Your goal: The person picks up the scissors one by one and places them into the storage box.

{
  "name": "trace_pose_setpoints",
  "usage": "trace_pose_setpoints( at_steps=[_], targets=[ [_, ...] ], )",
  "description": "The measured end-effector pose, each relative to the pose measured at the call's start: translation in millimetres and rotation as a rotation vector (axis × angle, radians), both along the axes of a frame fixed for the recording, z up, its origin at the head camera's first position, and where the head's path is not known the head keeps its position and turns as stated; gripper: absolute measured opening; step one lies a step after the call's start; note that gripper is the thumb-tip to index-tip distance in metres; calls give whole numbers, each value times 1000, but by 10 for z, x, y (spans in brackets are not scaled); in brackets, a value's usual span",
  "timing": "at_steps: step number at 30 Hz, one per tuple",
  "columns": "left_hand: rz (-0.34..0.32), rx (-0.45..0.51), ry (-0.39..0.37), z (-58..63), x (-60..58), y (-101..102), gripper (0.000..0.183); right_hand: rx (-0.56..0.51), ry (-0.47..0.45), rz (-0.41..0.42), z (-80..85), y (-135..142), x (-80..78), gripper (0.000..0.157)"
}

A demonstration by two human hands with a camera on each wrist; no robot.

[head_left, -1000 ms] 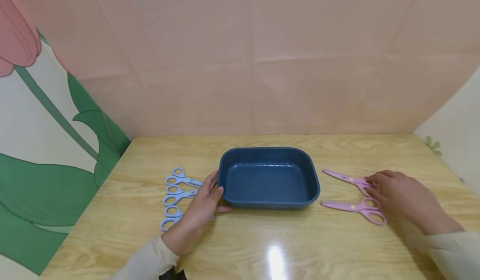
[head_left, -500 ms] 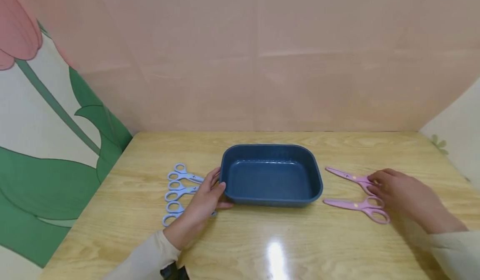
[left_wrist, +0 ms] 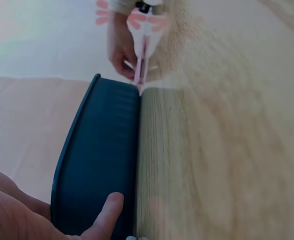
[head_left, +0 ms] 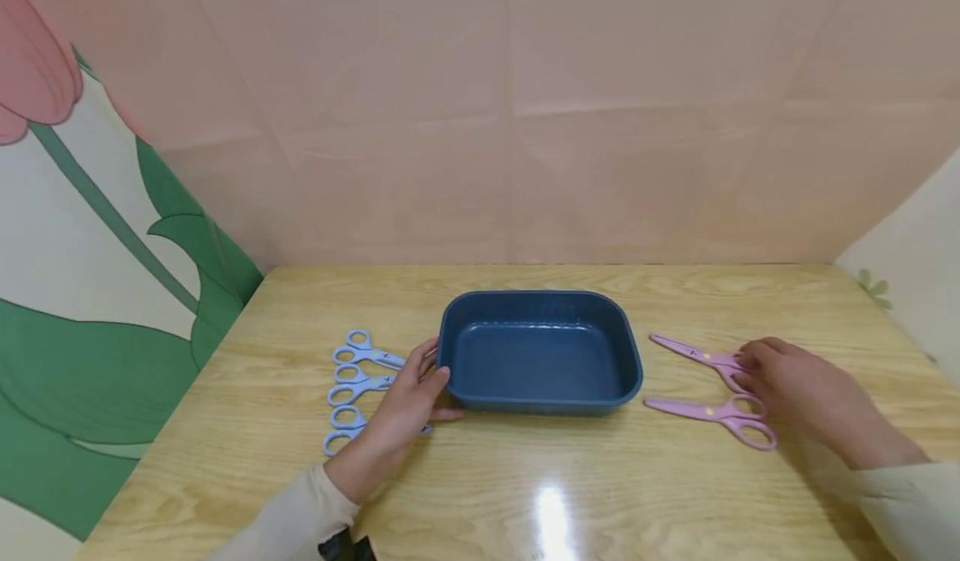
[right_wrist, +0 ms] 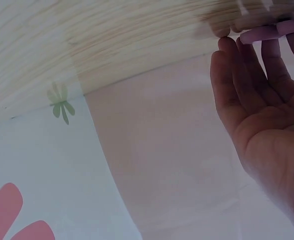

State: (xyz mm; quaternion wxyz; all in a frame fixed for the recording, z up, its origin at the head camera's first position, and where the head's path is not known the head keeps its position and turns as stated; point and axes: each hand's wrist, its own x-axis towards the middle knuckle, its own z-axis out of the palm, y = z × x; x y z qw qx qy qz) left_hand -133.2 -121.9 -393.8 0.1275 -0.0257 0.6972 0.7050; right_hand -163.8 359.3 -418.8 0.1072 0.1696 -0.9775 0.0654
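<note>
A dark blue rectangular plastic bin stands on the table between my hands. My left hand holds its left end, the thumb at the rim and other fingers along the outside; in the left wrist view one finger lies on the outer wall. At the right, my right hand has its curled fingers at the handles of the farther pink scissors, hiding part of them. In the right wrist view a pink handle meets the fingertips. A second pair of pink scissors lies just nearer, blades leftward.
Several light blue scissors lie in a column left of the bin, partly covered by my left hand and forearm. The wood-grain table ends at a pink backdrop. A flower-patterned panel borders the left side.
The head view has shifted slightly. Both hands, the bin and the scissors otherwise stay where they were.
</note>
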Motion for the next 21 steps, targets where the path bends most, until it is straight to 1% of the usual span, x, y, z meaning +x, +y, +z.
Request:
trace_pose_setpoints(
  at_steps=[4, 8, 12, 17, 21],
  targets=[
    [5, -18, -9, -2, 6, 4, 54, -3, -13, -3, 14, 5, 2, 25],
    [5, -25, -9, -1, 9, 5, 54, -18, 48, 26, 17, 9, 14, 29],
    [10, -36, -12, 2, 10, 8, 53, -37, 71, 34, 19, 11, 14, 36],
    [21, -44, -17, 4, 10, 8, 52, -59, 64, 34, 29, 20, 17, 40],
    [23, -48, -13, -1, 9, 4, 51, -106, 17, 14, 38, 28, 13, 35]
  ],
)
